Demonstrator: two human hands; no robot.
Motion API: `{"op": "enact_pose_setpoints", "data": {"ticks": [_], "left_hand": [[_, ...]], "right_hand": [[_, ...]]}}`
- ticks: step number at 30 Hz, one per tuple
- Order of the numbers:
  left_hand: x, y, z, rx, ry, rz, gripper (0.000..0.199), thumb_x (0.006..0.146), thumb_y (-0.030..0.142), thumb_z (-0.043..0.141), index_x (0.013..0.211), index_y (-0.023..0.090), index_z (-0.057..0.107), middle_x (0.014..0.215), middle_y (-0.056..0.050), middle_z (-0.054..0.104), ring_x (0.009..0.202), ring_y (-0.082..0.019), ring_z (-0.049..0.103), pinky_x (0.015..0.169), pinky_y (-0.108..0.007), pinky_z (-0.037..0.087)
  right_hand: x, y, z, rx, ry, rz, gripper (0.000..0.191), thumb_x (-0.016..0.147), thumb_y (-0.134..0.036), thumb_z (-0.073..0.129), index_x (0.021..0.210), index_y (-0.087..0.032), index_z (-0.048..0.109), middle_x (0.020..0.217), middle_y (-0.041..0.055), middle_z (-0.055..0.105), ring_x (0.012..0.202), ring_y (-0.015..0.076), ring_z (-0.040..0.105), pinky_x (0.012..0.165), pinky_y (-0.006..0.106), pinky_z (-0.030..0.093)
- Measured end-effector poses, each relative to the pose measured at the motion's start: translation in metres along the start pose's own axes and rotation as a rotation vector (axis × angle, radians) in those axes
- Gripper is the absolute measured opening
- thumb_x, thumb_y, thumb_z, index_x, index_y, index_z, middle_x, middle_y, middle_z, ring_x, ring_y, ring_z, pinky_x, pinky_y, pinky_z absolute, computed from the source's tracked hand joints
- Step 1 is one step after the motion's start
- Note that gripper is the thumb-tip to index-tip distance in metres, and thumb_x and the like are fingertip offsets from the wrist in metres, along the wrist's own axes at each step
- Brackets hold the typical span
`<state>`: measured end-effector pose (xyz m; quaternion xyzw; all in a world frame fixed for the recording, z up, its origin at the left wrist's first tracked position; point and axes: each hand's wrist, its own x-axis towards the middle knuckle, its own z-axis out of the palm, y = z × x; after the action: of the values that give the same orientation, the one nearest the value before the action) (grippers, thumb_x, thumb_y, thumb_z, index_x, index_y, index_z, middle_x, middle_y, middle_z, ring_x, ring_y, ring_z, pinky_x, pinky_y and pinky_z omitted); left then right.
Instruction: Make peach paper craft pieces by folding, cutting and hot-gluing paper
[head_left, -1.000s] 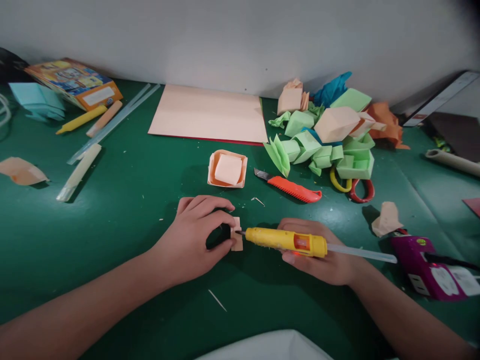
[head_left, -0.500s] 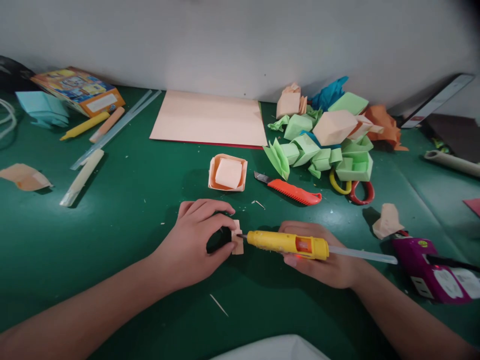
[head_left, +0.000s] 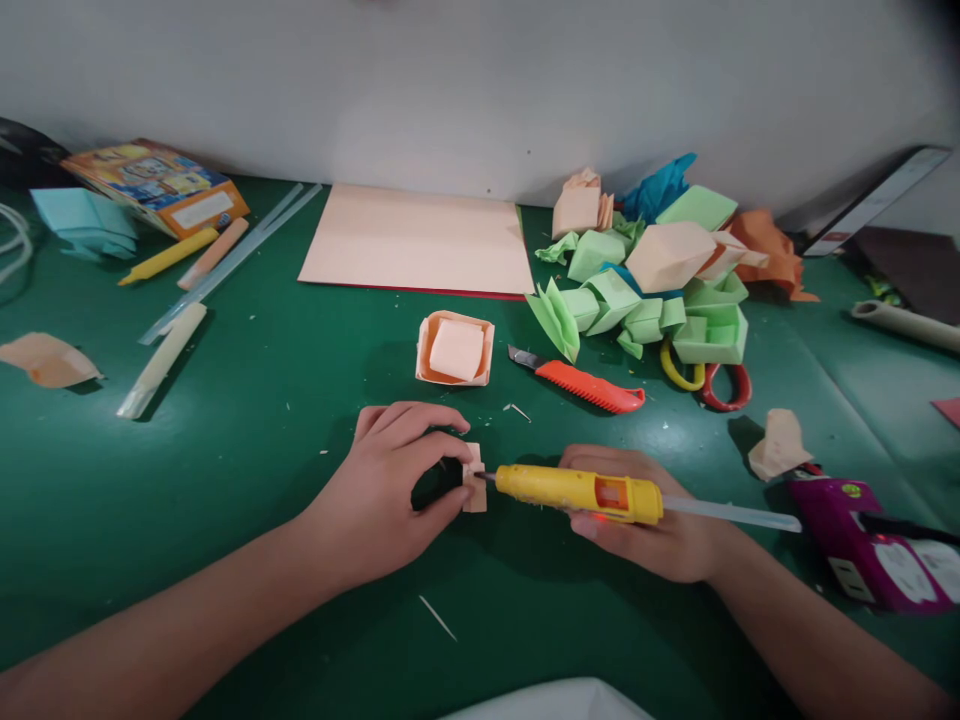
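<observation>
Thumb and index finger of my left hand (head_left: 405,485) pinch a small peach paper piece (head_left: 475,492) on the green table. My right hand (head_left: 645,515) is wrapped round a yellow glue gun (head_left: 574,490), with a clear glue stick (head_left: 735,513) out of its back end. The gun's dark nozzle touches the paper piece or is very close to it; I cannot tell which. Just beyond my left hand sits an open peach paper box (head_left: 424,350) holding a folded peach block (head_left: 457,349). An orange-red cutter (head_left: 589,386) lies to its right, blade showing.
Folded green paper pieces (head_left: 611,298) and scissors (head_left: 726,388) are at the back right. A purple power strip (head_left: 847,520) stands at the right. Peach sheets (head_left: 420,240) lie against the wall. Crayons (head_left: 169,255), glue sticks (head_left: 232,260) and a printed box (head_left: 161,185) are at the left.
The nozzle stays at the paper piece, and both hands keep their holds. The view has shifted very slightly.
</observation>
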<state>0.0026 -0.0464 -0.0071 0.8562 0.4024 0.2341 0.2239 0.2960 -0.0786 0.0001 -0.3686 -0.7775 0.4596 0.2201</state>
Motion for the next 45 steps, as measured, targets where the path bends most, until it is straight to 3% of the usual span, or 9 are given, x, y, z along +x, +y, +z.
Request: {"op": "enact_pose_setpoints", "data": {"ticks": [45], "left_hand": [[-0.0005, 0.0004, -0.0009, 0.020, 0.006, 0.002, 0.014, 0.092, 0.026, 0.062, 0.103, 0.028, 0.070, 0.123, -0.003, 0.069, 0.115, -0.026, 0.063, 0.095, -0.045, 0.041]], "right_hand": [[-0.0003, -0.0006, -0.0009, 0.003, 0.005, -0.006, 0.026, 0.104, -0.039, 0.053, 0.084, -0.022, 0.050, 0.081, 0.0003, 0.051, 0.072, 0.0157, 0.047, 0.064, 0.031, 0.037]]}}
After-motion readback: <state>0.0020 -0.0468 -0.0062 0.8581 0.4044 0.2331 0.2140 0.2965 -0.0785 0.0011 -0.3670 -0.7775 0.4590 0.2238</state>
